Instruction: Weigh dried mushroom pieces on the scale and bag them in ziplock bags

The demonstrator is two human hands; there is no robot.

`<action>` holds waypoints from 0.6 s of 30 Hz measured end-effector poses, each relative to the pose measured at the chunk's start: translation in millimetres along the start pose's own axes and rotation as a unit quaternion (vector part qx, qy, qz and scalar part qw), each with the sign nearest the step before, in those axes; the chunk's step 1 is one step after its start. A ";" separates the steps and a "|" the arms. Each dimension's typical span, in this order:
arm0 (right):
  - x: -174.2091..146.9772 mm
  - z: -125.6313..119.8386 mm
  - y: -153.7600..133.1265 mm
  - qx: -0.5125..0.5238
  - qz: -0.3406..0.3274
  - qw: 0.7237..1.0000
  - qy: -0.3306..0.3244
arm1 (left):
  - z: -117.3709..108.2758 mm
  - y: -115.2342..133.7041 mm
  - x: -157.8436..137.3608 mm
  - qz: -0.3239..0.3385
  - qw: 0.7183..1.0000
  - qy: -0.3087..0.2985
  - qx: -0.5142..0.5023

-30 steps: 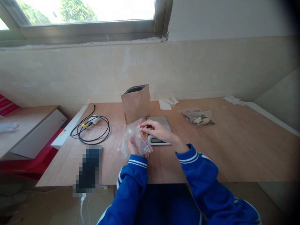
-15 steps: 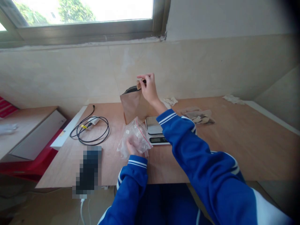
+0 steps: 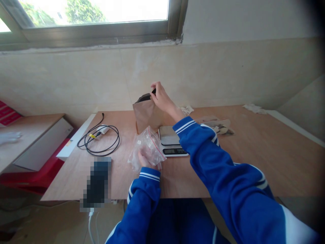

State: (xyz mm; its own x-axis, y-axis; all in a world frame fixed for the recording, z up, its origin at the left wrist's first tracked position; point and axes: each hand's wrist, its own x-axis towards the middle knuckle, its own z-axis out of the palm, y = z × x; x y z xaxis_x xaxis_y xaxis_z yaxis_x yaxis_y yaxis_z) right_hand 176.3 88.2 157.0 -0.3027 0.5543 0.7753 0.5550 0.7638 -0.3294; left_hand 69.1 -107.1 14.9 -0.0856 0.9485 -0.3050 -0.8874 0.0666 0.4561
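Observation:
A brown paper bag with a dark inside stands upright near the wall, its mouth open at the top. At the right end of that mouth is my right hand, fingers pinched together. Something dark shows by the fingertips, too small to name. Low on the table, my left hand is closed on clear zip-lock bags with red seal strips, which partly cover the fingers. Just right of these lies a kitchen scale with a dark display, partly hidden by my right sleeve.
Behind my right forearm lies a clear bag with brownish flat pieces. A coiled black cable and a blurred-out phone on a white cable are at the left. Crumpled pale scraps lie by the wall.
My right hand has dropped slightly toward the bag's mouth, and the small brown piece at its fingers no longer shows. My left hand stays on the clear bags. The view has shifted a little.

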 end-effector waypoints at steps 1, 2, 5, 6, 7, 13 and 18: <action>-0.3 -1.2 0.8 0.004 0.000 1.000 -0.004 | -0.1 -0.1 0.4 -0.005 1.000 0.020 -0.020; -0.7 -2.4 1.1 0.006 0.003 1.000 -0.008 | -0.5 -0.3 1.1 -0.008 0.999 0.030 -0.025; -2.1 -6.9 -2.2 0.011 0.025 0.999 -0.027 | -3.1 -1.0 4.2 -0.007 0.999 0.036 -0.026; -2.3 -8.8 -4.4 0.011 0.035 0.999 -0.037 | -3.8 -1.1 5.1 -0.005 0.999 0.029 -0.029; -2.4 -10.9 -7.1 0.010 0.044 0.998 -0.048 | -4.3 -1.1 5.6 -0.004 0.999 0.023 -0.031; -3.3 -18.4 -23.9 0.012 0.050 0.996 -0.079 | 0.5 0.7 3.1 -0.004 0.997 0.064 -0.042; -2.7 -8.3 -21.8 0.017 0.073 0.997 -0.019 | 3.9 1.9 0.6 -0.004 0.995 0.092 -0.027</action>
State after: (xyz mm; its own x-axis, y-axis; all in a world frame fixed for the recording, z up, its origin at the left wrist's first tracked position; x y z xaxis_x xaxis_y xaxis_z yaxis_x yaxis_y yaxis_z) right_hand 171.5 67.3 166.6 -0.2500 0.6721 0.6970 0.5689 0.6844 -0.4559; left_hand 69.0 -105.2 18.8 -0.1550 0.8752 -0.4583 -0.9110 0.0529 0.4090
